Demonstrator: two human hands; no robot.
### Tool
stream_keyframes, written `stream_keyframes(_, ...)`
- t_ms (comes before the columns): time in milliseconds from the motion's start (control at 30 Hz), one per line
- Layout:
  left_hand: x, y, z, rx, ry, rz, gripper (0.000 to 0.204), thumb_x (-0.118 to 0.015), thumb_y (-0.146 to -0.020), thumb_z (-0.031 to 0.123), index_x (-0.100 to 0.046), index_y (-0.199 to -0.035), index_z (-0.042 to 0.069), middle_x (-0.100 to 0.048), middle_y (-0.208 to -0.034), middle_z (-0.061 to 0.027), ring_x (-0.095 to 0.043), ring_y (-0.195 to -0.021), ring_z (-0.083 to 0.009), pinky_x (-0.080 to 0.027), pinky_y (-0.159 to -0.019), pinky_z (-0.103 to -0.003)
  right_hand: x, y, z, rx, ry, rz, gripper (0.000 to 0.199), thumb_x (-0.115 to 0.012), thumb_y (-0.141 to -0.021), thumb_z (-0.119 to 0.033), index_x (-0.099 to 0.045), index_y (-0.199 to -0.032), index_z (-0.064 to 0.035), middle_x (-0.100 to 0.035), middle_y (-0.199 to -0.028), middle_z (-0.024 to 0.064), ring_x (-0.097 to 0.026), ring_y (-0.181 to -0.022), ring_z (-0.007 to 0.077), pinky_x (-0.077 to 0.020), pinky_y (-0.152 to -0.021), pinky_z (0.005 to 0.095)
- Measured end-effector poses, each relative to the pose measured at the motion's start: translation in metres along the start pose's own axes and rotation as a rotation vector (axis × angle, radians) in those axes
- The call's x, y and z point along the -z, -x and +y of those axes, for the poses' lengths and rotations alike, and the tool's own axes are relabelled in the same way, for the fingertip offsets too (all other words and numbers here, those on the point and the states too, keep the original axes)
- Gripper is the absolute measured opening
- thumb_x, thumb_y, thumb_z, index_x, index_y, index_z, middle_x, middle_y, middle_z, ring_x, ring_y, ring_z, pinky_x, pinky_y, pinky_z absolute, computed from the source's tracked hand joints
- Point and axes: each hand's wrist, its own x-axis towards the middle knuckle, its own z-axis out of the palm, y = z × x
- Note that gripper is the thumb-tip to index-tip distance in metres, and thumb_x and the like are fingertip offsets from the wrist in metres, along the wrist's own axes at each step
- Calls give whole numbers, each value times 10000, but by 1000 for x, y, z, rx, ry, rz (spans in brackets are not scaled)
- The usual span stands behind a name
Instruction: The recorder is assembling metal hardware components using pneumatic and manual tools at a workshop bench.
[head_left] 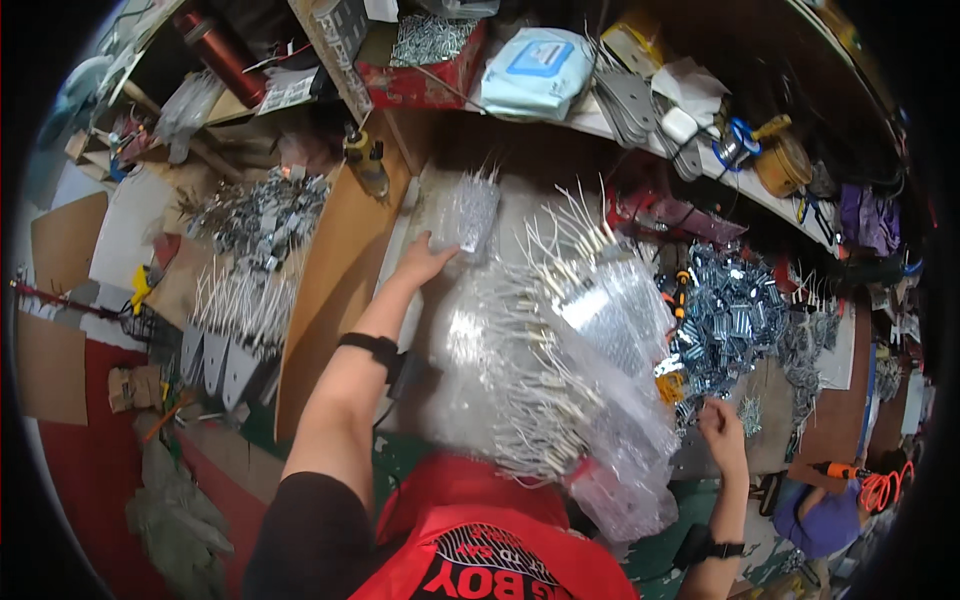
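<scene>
My left hand [428, 260] reaches across the bench with its fingers spread. Its fingertips are at the lower end of a small bundle wrapped in bubble wrap [475, 212], with thin wires sticking out of its far end. To the right lies a big heap of white-wired parts [540, 390], partly covered by clear plastic wrap [625, 400]. My right hand [722, 430] is at the near edge of a pile of shiny metal clips [735, 300]. Its fingers are curled together; whatever they hold is too small to make out.
A wooden divider [345, 240] stands left of the bench, with metal parts [260, 215] beyond it. The shelf above bears a wipes pack [535, 70], a red box of screws [425, 75] and a solder spool [737, 143]. A person in purple [820, 520] is at lower right.
</scene>
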Motion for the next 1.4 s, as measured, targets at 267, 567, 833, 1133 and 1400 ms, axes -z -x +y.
stream_keyframes(267, -25, -101, 61, 168, -88, -145, 1098, -667, -636, 661, -333, -1334, -118, -400, -1353, -289, -384, -1284, -361, -334, -1053, -368, -43, 103, -45, -444, -163, 147, 314, -559, -810, 20, -559, -1123, 1, -618, -888, 60, -571, -829, 121, -449, -744, 238)
stream_keyframes(567, -37, -99, 101, 232, -25, -163, 1042, -818, -553, 507, -355, -1323, -20, -380, -1380, -217, -395, -1271, -349, -364, -1036, -388, -62, 153, -36, -512, -385, 429, 280, -576, -834, -63, -570, -1103, 12, -623, -885, 57, -566, -818, 112, -426, -716, 215)
stream_keyframes(833, -83, -49, 112, -432, -531, 80, 873, -807, -627, 269, -346, -1357, 137, -460, -1195, -131, -443, -1150, -313, -364, -935, -467, -56, 183, -53, -542, -412, 588, 263, -557, -883, -89, -561, -1131, -1, -613, -885, 52, -566, -711, 103, -450, -624, 229)
stream_keyframes(1133, -61, -109, 61, -269, 271, -191, 783, -789, -637, 156, -403, -1304, 13, -595, -1121, -184, -598, -995, -283, -470, -868, -372, -79, 258, -40, -609, -442, 685, 234, -550, -886, -74, -573, -1109, -8, -620, -855, 56, -566, -684, 98, -442, -605, 216)
stream_keyframes(1400, 84, 74, 91, -197, 668, -509, 693, -734, -672, 76, -421, -1280, -33, -605, -1075, -122, -601, -955, -203, -482, -821, -310, -117, 320, 7, -763, -559, 806, 237, -509, -879, -58, -577, -1099, -3, -623, -862, 45, -565, -678, 94, -443, -594, 217)
